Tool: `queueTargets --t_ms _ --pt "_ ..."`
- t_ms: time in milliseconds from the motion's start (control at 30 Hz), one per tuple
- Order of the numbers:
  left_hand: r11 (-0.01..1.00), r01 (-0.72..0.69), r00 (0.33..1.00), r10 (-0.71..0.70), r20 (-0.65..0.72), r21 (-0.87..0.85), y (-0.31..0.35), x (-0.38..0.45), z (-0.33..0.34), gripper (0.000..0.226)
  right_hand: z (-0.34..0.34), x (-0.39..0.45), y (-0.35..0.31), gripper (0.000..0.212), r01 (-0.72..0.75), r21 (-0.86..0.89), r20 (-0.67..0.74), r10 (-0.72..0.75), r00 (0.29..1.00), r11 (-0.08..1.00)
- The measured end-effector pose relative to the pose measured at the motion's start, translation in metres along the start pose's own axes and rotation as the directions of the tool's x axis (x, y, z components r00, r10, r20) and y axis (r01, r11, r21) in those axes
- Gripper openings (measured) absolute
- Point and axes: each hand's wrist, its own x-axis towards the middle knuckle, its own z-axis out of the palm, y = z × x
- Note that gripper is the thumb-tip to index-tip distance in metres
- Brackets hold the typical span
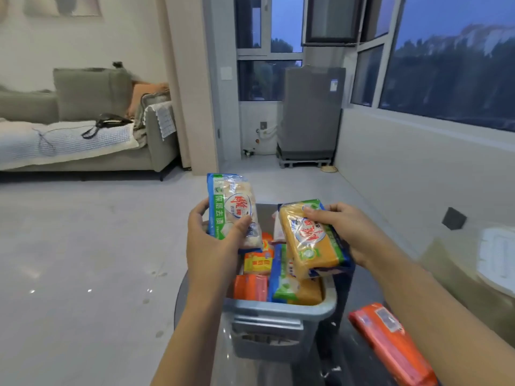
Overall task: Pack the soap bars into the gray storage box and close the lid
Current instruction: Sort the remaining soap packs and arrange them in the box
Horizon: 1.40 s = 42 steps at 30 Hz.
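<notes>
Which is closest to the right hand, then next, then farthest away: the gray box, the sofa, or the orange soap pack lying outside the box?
From the right hand:
1. Gray box, just below it.
2. Orange soap pack, down at the right, outside the box.
3. Sofa, far across the room on the left.

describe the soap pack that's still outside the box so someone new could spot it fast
Start at the gray storage box low in the middle of the view. Look to its right, beneath the right forearm, where an orange soap pack lies flat on the dark surface. It is the only pack neither in the box nor held in a hand.
</notes>
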Motion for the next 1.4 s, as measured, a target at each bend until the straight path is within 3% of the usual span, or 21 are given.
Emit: queueTargets --t_ms 267,367,567,667,733,867,1033,1167,1300,1333,1400 --pt "0.995 0.086 0.995 -0.088 -0.043 -0.047 -0.017 0.012 -0.018 0.057 0.063 0.051 -0.002 0.059 0.077 -0.209 0.037 -0.071 0.997 0.975" --pt "0.993 0.098 0.993 -0.102 -0.059 -0.060 -0.022 0.015 -0.022 0.057 0.081 0.068 -0.008 0.044 0.095 -0.408 0.089 -0.064 0.994 0.908" --pt "0.980 0.140 0.987 -0.149 -0.053 -0.141 -0.029 0.018 -0.026 0.053 0.101 0.091 -0.016 0.020 0.039 -0.638 0.160 0.083 0.984 0.769" --pt "0.977 0.150 0.986 -0.159 -0.055 -0.152 -0.032 0.019 -0.027 0.053 0.101 0.098 -0.018 0.022 0.022 -0.679 0.176 0.134 0.975 0.734" --pt "0.975 0.153 0.983 -0.167 -0.074 -0.163 -0.034 0.020 -0.027 0.053 0.099 0.102 -0.016 0.019 0.086 -0.727 0.209 0.101 0.973 0.681" --pt "0.974 0.157 0.980 -0.174 -0.099 -0.166 -0.036 0.020 -0.028 0.054 0.090 0.110 -0.012 0.023 0.237 -0.805 0.296 0.021 0.955 0.543" --pt "0.975 0.166 0.979 -0.181 -0.093 -0.150 -0.036 0.019 -0.028 0.054 0.082 0.119 -0.010 0.033 0.338 -0.881 0.382 0.076 0.921 0.331" --pt "0.973 0.172 0.979 -0.187 -0.082 -0.156 -0.036 0.019 -0.028 0.054 0.083 0.129 0.002 0.031 0.332 -0.885 0.350 -0.005 0.937 0.326" --pt "0.972 0.175 0.981 -0.186 -0.054 -0.159 -0.036 0.019 -0.028 0.055 0.091 0.138 0.017 0.029 0.304 -0.931 0.289 -0.099 0.952 0.200" --pt "0.972 0.175 0.982 -0.185 -0.048 -0.155 -0.036 0.019 -0.028 0.055 0.092 0.139 0.021 0.026 0.303 -0.930 0.282 -0.122 0.952 0.207" --pt "0.971 0.180 0.981 -0.188 -0.040 -0.156 -0.035 0.019 -0.028 0.055 0.089 0.140 0.023 0.023 0.304 -0.897 0.276 -0.130 0.952 0.322"
